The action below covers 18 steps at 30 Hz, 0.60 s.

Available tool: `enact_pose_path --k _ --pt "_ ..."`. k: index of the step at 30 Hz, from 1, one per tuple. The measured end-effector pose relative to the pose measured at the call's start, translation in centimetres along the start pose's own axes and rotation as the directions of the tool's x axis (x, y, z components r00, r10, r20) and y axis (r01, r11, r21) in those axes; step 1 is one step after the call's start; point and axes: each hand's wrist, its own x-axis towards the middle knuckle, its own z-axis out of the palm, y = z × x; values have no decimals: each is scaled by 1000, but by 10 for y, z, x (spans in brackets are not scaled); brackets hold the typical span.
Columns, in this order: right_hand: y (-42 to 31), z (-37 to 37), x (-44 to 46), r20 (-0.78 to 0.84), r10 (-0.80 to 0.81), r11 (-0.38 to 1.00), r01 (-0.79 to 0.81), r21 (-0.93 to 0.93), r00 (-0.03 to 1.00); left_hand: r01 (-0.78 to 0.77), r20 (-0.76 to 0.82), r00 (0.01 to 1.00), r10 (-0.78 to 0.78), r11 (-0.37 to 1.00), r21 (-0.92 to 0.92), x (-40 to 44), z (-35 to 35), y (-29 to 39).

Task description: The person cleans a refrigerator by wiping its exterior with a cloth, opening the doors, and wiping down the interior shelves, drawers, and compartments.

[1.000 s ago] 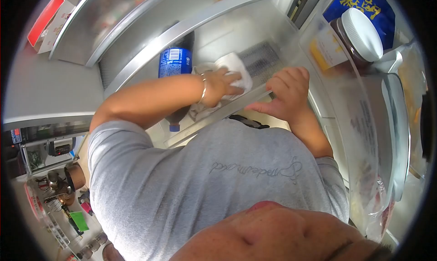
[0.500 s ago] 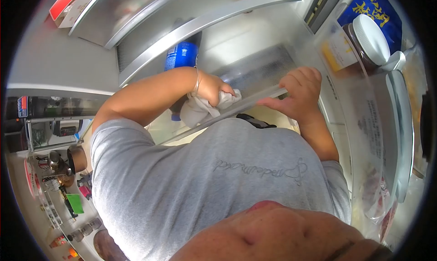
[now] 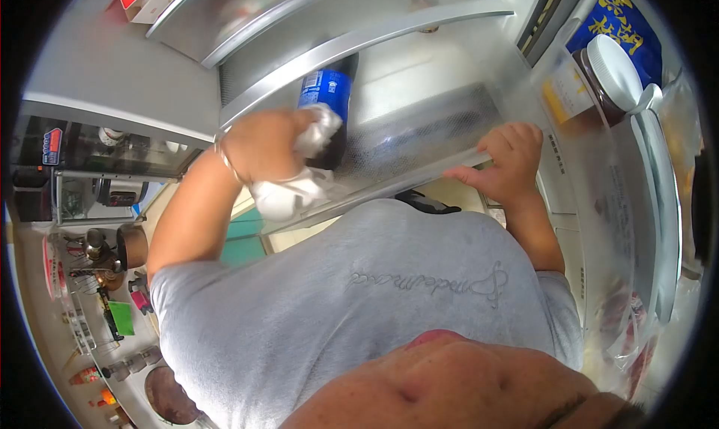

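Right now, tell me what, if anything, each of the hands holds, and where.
Left hand: a white cloth, bunched at its middle, loose parts showing either side. Right hand: the clear drawer, by its near rim.

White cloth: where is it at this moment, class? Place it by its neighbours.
In the head view, the white cloth is left of centre, held in the left hand and partly overlapping the blue-labelled bottle in the picture.

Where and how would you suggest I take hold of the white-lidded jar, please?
Probably grip the jar around its round white lid, coming from above: the lid shows its top and is uncovered, while the clear shelf wall stands in front of the labelled body.
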Motion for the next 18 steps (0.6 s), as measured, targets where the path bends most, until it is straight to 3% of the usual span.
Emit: enact_pose_path --k 1,2,4,9,11,14,15,17,18 --pt "-1 -1 -1 29 0 1000 0 -9 1000 129 -86 989 -117 980 154 -14 2 4" --pt "-1 -1 -1 60 -4 1000 5 -17 998 132 -86 989 -120 979 153 -16 7 0" --pt "-2 0 -2 56 -6 1000 7 -21 998 308 -136 950 -282 922 236 -19 22 -11" --pt "-7 1 4 41 -12 1000 12 -11 999 347 3 937 -348 936 65 4 19 -13" --pt "-10 4 6 40 -4 1000 5 -30 999 254 4 966 -257 953 -165 9 25 -20" --pt "-15 12 14 31 -16 999 18 -40 999 213 -71 969 -237 944 -251 7 31 -17" --pt "-8 6 6 25 -9 999 10 -35 1000 122 -25 990 -142 917 -379 6 30 -3" --pt "-3 4 0 -16 -24 999 23 -26 1000 -115 -140 989 55 876 -468 3 42 -2" --pt "-3 5 2 -15 -25 999 25 -26 1000 -115 -141 988 54 876 -469 -1 40 -8"
